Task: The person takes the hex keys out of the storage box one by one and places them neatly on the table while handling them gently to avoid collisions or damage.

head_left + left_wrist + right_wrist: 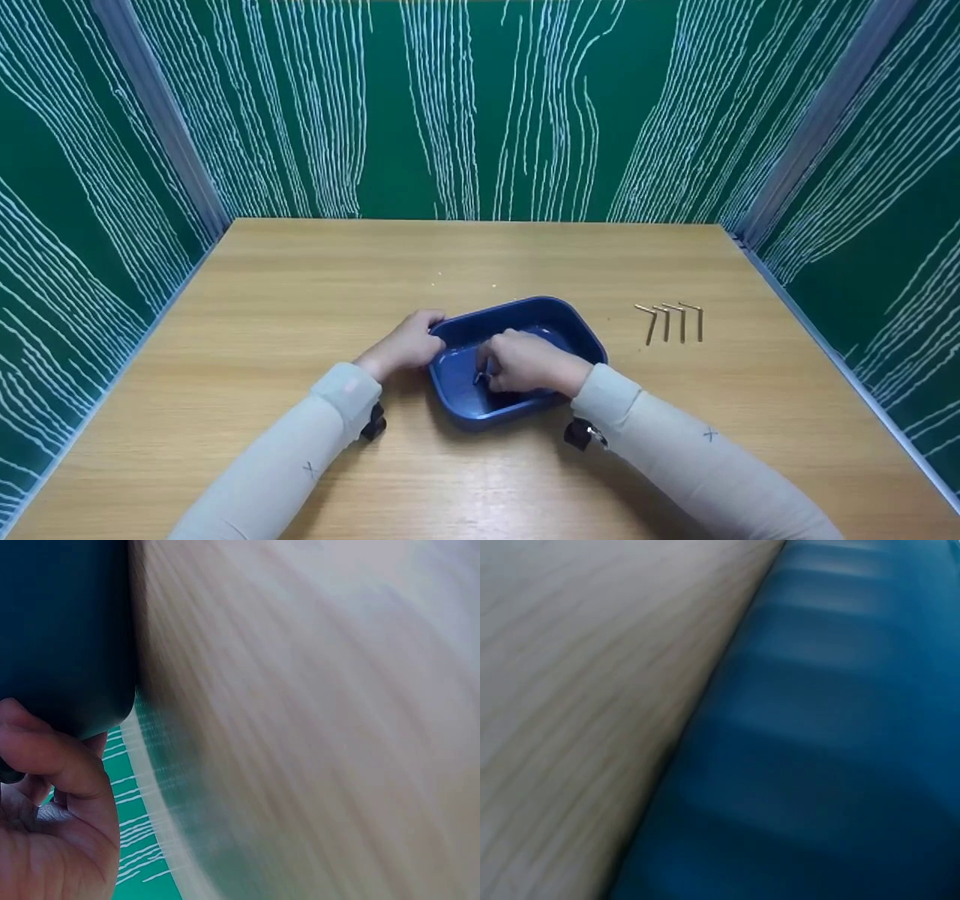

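Note:
A deep blue plastic basin with rounded corners sits on the table, turned at an angle. My left hand grips its left rim, thumb at the far side; the left wrist view shows curled fingers against the basin's dark outer wall. Inside the basin is my right hand, palm down, fingers bent toward the floor. Its fingertips pinch a small shiny metal piece, mostly hidden by the fingers. The right wrist view holds only the basin's blurred outer side and wood.
Several L-shaped hex keys lie in a row on the wooden table, right of the basin. Tiny pale specks dot the wood beyond the basin. Green walls with white wavy lines enclose the table's back and sides.

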`<action>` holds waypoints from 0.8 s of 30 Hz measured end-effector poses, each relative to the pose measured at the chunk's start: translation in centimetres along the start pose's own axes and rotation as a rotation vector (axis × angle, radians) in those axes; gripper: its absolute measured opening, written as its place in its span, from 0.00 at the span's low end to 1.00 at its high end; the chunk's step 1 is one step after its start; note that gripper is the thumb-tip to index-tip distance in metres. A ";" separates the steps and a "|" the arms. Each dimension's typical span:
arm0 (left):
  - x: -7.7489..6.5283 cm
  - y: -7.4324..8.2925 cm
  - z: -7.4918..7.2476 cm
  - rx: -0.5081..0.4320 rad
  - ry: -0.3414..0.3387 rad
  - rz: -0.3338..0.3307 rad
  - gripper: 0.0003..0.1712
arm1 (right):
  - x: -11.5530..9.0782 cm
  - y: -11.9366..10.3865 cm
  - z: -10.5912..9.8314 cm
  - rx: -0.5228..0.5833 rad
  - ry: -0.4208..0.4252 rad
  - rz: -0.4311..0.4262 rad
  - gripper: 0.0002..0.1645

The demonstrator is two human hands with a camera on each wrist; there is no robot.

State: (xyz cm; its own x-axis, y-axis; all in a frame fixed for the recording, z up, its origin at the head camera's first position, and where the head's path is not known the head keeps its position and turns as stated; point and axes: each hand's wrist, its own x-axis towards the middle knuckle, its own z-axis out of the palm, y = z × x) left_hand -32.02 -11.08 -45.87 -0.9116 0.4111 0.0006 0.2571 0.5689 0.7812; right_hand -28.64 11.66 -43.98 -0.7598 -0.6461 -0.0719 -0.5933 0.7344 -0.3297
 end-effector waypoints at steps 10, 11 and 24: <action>-0.1 -0.1 -0.1 -0.019 -0.007 0.015 0.12 | 0.0 0.2 0.1 -0.006 0.018 -0.030 0.10; -0.1 -0.1 -0.1 -0.019 -0.005 0.014 0.12 | 0.0 0.1 0.1 -0.005 0.015 -0.032 0.10; -0.1 0.0 -0.1 -0.010 -0.014 0.004 0.11 | -0.1 0.0 0.1 -0.013 -0.012 -0.021 0.12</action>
State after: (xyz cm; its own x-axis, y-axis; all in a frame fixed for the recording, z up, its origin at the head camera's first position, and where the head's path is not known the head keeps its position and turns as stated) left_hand -31.98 -11.18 -45.77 -0.9061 0.4230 -0.0048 0.2572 0.5600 0.7875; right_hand -28.56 11.72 -44.10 -0.7439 -0.6639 -0.0766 -0.6125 0.7231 -0.3192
